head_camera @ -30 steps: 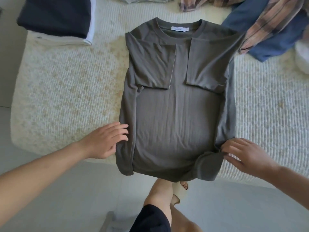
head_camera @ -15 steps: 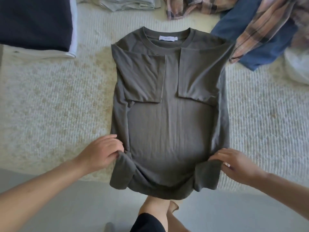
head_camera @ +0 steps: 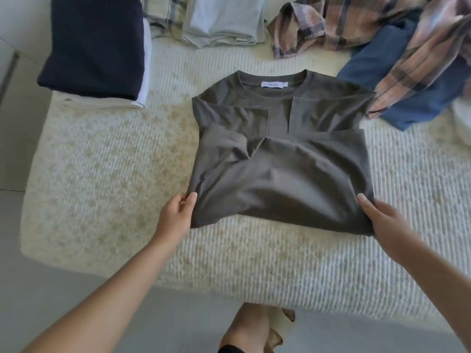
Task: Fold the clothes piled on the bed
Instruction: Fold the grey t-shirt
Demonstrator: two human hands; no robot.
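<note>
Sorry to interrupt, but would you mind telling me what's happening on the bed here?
A person is folding an olive t-shirt on the cream bedspread. Its sleeves are tucked in and the bottom half is doubled up. The left hand and right hand grip the near corners. A folded navy stack lies far left; a plaid shirt waits unfolded.

Pale tiled floor (head_camera: 76,314) below; a sandalled foot (head_camera: 254,327) stands there.
</note>
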